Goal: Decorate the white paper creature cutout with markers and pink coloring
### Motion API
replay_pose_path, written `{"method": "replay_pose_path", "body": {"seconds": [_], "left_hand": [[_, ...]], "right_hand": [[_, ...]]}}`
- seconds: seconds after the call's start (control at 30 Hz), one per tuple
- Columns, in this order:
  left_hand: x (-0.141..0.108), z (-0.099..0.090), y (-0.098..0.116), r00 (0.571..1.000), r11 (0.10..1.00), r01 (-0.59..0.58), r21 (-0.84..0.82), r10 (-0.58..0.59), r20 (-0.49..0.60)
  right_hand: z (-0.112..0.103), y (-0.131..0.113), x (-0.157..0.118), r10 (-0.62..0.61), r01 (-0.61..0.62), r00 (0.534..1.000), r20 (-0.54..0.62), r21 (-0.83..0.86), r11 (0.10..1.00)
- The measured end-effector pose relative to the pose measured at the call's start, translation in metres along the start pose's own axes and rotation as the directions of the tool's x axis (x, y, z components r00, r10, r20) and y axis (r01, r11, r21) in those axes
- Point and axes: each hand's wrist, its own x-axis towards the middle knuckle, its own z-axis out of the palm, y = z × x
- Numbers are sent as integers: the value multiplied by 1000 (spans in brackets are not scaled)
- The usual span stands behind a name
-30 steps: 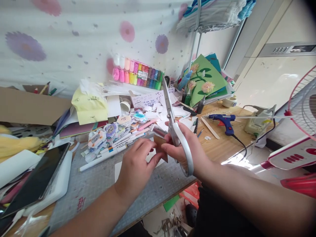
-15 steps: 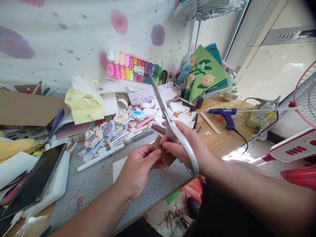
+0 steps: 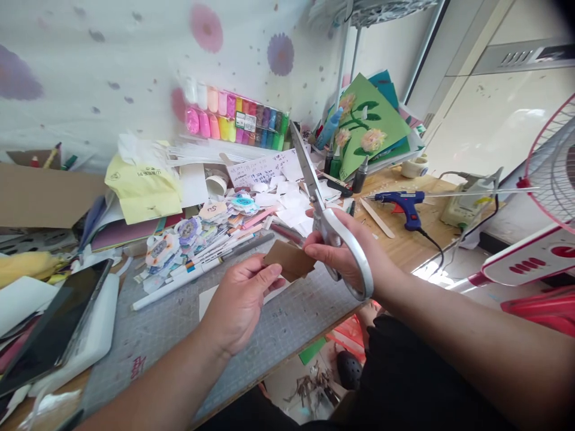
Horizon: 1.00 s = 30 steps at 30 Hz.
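Observation:
Between thumb and fingers, my left hand [image 3: 245,299] pinches a small brown cardboard piece [image 3: 291,261] by its left end. The piece hangs over the grey cutting mat [image 3: 166,347]. My right hand [image 3: 344,248] is wrapped round the white handles of a pair of large scissors [image 3: 308,167], whose blades look closed and point up and away. The right fingertips are at the right end of the cardboard; whether they grip it is hard to tell. A white sheet [image 3: 206,299] lies on the mat behind my left hand.
Pens [image 3: 179,281] and paper cutouts [image 3: 162,251] crowd the mat's back. A blue glue gun [image 3: 406,209] lies right, near a pink fan [image 3: 534,263]. On the left are a dark tablet [image 3: 58,323] and a cardboard box [image 3: 45,194].
My right hand and the scissors have moved right, away from my left hand. More of the cardboard now shows, turned flatter between the hands. The view has shifted slightly.

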Motion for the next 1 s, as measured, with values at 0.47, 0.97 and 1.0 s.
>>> {"method": "replay_pose_path", "body": {"seconds": [0.47,0.97,1.0], "left_hand": [[-4,0,2,994,993,107,-52,-106,26],[-5,0,6,995,996,88,-6,-88,54],[-5,-1,6,994,996,88,-9,-87,62]], "right_hand": [[6,11,-1,140,-138,990,12,279,950],[3,17,-3,170,-171,985,24,207,963],[3,17,-2,170,-171,985,19,200,965]]}}
